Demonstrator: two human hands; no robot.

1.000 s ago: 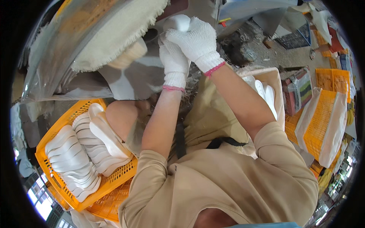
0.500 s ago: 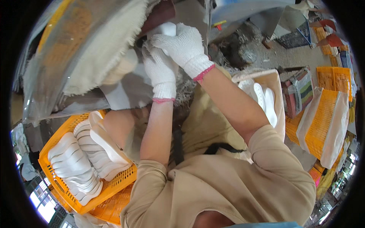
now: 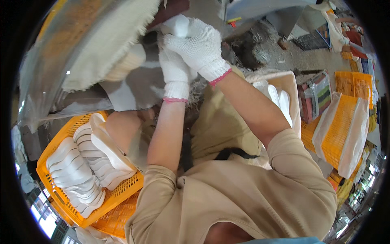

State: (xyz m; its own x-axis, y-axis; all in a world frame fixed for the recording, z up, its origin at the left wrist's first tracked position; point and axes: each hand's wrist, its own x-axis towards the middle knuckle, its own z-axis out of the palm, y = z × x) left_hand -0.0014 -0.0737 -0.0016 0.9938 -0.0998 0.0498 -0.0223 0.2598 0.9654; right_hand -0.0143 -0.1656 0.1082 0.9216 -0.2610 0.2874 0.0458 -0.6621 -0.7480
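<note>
Both gloved hands raised against the fluffy buffing wheel [image 3: 109,44]. Right hand [image 3: 199,46] and left hand [image 3: 174,69] fingers clamped together on a white piece [image 3: 176,25], just right of the wheel. Orange crate [image 3: 81,203] of stacked white pieces well below the wheel.

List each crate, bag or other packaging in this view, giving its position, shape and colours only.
Orange crate: lower left, rectangular mesh, stacked white pieces inside.
Orange crates: right, upright, white-lined.
Striped bag: upper right, multicoloured.
Beige box: beside right arm, white pieces inside.
No labels or screens are legible.
</note>
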